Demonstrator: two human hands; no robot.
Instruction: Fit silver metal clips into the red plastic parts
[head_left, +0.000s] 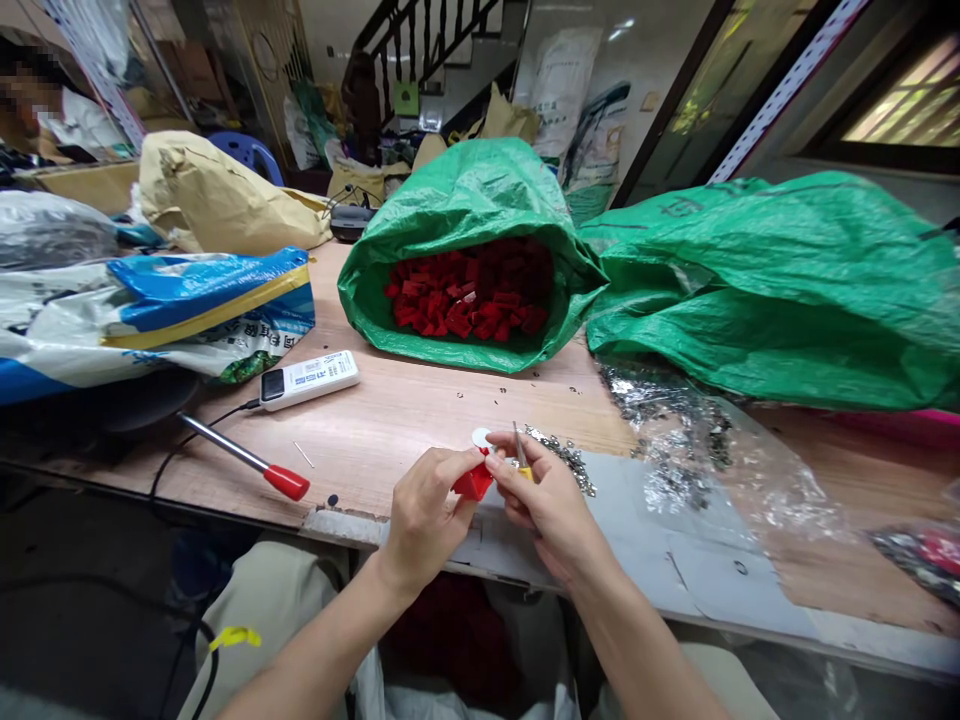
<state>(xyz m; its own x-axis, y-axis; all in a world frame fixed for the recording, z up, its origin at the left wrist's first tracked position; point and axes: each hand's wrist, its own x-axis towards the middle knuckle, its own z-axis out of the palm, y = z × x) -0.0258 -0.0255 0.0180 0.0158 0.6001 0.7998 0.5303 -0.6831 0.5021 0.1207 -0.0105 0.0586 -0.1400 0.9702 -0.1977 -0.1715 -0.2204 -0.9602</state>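
Observation:
Over the table's front edge, my left hand [427, 510] is closed around a small red box-like piece [474, 480]. The fingers of my right hand [544, 500] pinch at the upper corner of that piece; whether a small part sits between them is hidden. A thin pointed tool with a yellow handle [525, 470] is tucked in the same right hand, its metal tip upward. Just behind the fingertips shows a white round disc [482, 438]. To the right of it lies a pile of small metal parts [570, 462].
A green sack [465, 200] full of red pieces [465, 295] lies open ahead. Another green sack [765, 290] and a clear bag [697, 460] of metal parts are right. At left are a white power bank [309, 380], a red-handled rod [285, 482] and a seated person [82, 125].

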